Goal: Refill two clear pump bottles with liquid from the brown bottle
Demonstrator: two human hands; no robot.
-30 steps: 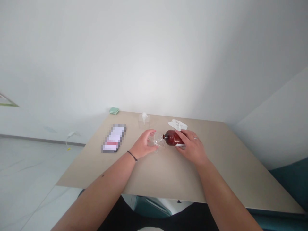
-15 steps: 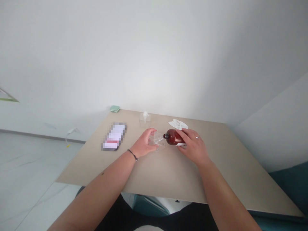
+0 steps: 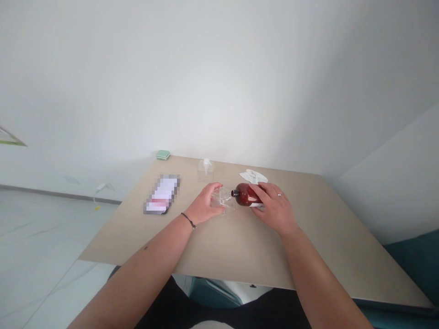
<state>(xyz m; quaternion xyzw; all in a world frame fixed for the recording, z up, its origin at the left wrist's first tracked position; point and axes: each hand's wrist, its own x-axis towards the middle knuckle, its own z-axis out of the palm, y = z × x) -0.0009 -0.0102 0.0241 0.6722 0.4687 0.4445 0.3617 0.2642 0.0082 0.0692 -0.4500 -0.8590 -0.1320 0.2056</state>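
My left hand (image 3: 205, 203) is wrapped around a clear, see-through bottle (image 3: 222, 199) at the middle of the table. In my right hand (image 3: 274, 203) lies a dark red-brown bottle (image 3: 247, 194), tipped on its side with its uncapped neck pointing left. That neck is right by the clear bottle's near end; whether they touch I cannot tell. A white label shows partly under my right fingers. No liquid can be made out between the two bottles.
Behind my left hand stands a clear container with a white pump (image 3: 206, 168). A crumpled white tissue (image 3: 254, 176) lies behind the brown bottle. A phone (image 3: 162, 194) is at left, and a small green case (image 3: 163, 155) sits at the table's (image 3: 236, 256) back corner against the wall.
The brown bottle has shifted very slightly left, its neck a touch closer to the clear bottle. Both hands keep their hold.
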